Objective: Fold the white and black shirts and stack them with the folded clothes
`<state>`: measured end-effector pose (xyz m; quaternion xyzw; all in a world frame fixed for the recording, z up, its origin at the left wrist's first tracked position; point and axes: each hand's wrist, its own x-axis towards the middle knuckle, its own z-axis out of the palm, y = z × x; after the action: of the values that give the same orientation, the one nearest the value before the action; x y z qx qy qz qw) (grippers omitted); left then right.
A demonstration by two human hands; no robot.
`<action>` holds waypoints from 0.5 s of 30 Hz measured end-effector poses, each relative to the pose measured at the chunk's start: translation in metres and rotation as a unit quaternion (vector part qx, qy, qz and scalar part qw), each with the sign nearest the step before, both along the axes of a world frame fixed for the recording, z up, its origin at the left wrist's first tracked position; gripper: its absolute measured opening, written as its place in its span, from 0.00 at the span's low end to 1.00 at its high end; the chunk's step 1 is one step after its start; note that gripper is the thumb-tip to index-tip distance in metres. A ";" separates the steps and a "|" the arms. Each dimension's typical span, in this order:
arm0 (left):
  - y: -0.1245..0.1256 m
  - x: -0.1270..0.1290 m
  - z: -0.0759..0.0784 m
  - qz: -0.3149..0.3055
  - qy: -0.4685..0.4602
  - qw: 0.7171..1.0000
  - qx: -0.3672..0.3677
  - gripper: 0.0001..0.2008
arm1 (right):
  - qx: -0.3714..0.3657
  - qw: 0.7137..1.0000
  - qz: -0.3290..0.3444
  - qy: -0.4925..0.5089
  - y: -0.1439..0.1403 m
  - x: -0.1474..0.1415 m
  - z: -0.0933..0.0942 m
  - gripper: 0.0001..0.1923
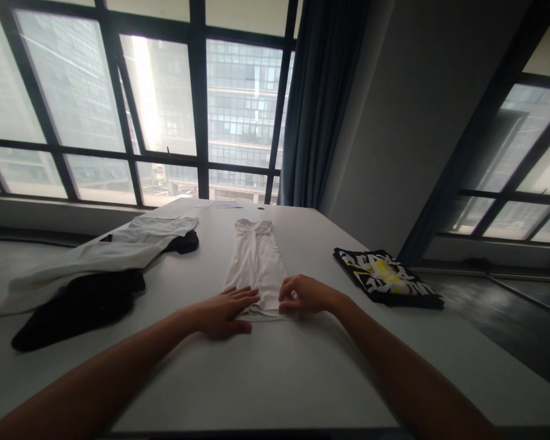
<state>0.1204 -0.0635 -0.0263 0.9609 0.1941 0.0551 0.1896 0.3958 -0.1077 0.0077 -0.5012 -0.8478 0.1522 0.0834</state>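
Observation:
A white shirt (256, 260) lies on the table, folded into a long narrow strip, its collar end pointing away from me. Flat on its near left part rests my left hand (229, 310), fingers spread and thumb toward me. My right hand (302, 294) is at the near right corner with thumb and fingers curled together in a pinch on the cloth edge. Some creases run lengthwise down the middle of the shirt. The exact fold between the right fingertips is partly hidden.
A folded black T-shirt (387, 278) with white and yellow print lies on the right. At left, white clothing (132, 244) and black clothing (85, 305) lie loosely heaped. Papers (178, 209) are at the white table's (266, 379) far end, before windows and a blue curtain (314, 122).

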 end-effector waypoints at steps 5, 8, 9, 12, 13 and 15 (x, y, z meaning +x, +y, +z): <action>0.012 -0.009 0.011 0.056 -0.068 0.995 -0.039 0.20 | 0.052 0.997 -0.058 0.025 0.007 0.012 -0.003 0.11; 0.023 -0.016 0.010 0.087 -0.065 0.994 0.019 0.18 | 0.042 0.995 -0.086 -0.020 0.013 0.023 -0.007 0.17; 0.027 -0.018 0.010 0.086 -0.057 0.994 0.030 0.18 | 0.035 0.995 -0.088 -0.033 0.014 0.026 -0.008 0.20; 0.036 -0.029 0.010 0.068 -0.027 0.997 -0.001 0.22 | 0.034 0.996 -0.076 -0.034 0.017 0.032 -0.011 0.24; 0.038 -0.033 0.011 0.059 -0.015 0.998 -0.023 0.24 | 0.035 0.997 -0.069 -0.024 0.017 0.033 -0.012 0.24; 0.040 -0.038 0.012 0.047 0.002 0.997 -0.056 0.26 | 0.030 0.998 -0.048 -0.001 0.018 0.033 -0.015 0.21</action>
<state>0.0823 -0.0233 -0.0147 0.9387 0.2422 0.0509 0.2402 0.4290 -0.0894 -0.0069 -0.5388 -0.8269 0.1219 0.1053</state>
